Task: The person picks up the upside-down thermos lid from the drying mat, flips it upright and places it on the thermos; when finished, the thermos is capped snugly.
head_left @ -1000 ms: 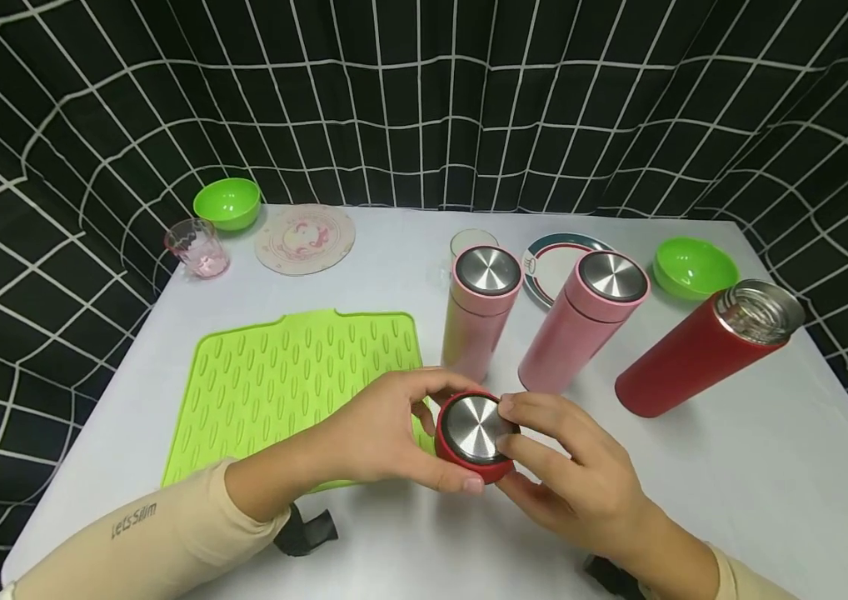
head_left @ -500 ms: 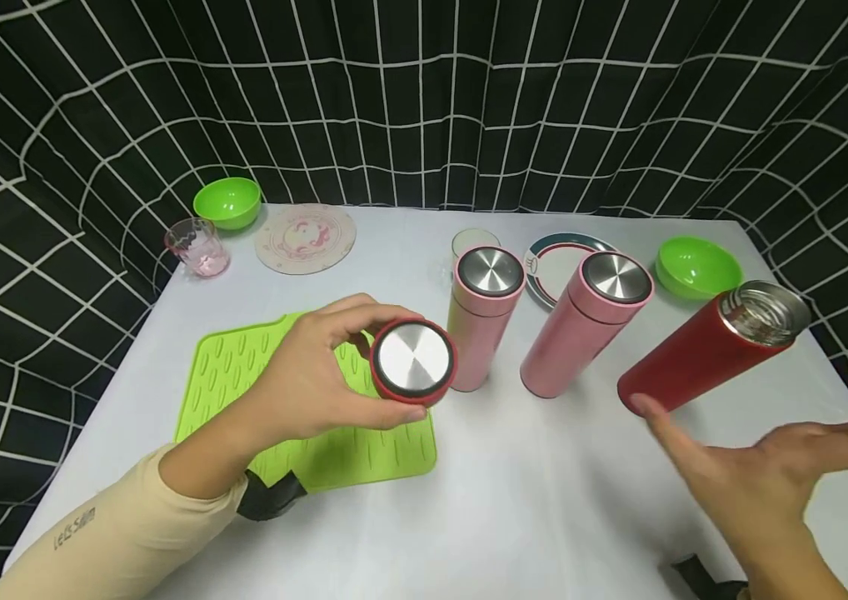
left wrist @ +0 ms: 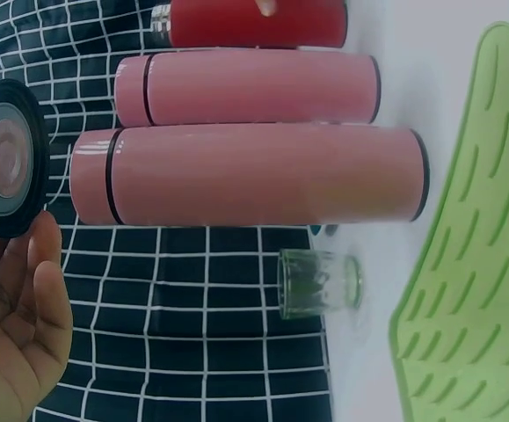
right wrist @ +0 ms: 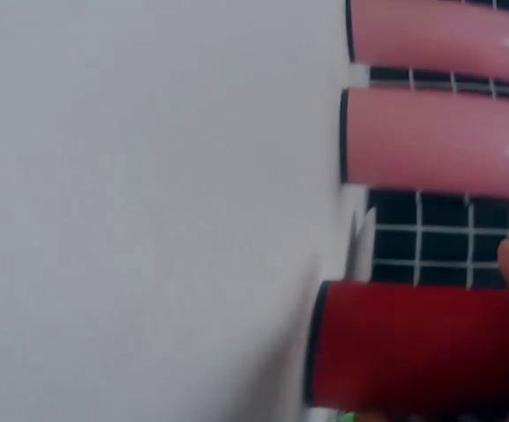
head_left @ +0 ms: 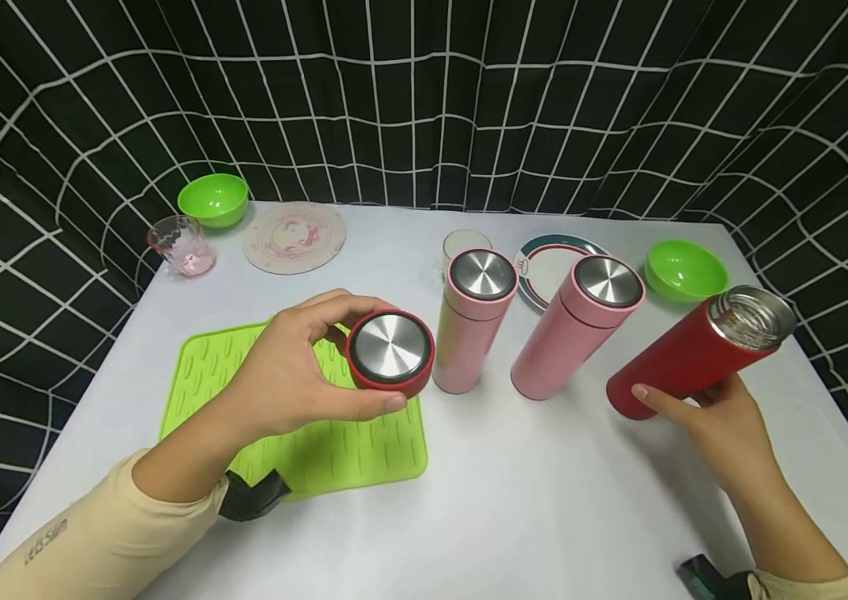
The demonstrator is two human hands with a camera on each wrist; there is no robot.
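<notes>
In the head view my left hand (head_left: pixel 285 371) pinches a red bottle lid (head_left: pixel 391 352) between thumb and fingers. It holds the lid in the air over the green mat, steel top facing up; the lid's dark-rimmed underside (left wrist: pixel 8 156) shows in the left wrist view. At the right, my right hand (head_left: pixel 727 433) grips the lower part of a red thermos bottle (head_left: pixel 671 354), whose open steel mouth is uncovered. Its thumb lies across the front, with the other fingers mostly hidden behind. Two pink thermos bottles, one nearer the lid (head_left: pixel 471 333) and one nearer the red bottle (head_left: pixel 570 333), stand upright with lids on.
A green ridged mat (head_left: pixel 349 446) lies under the left hand. Along the back are a green bowl (head_left: pixel 214 202), a pinkish glass (head_left: pixel 187 250), a round mat (head_left: pixel 296 237), a clear glass (head_left: pixel 461 242), a rimmed plate (head_left: pixel 544 267) and another green bowl (head_left: pixel 686 271).
Both hands were on the lid; the right hand let go, moved right and took hold of the red thermos bottle. The left hand carried the lid leftward and away from me.
</notes>
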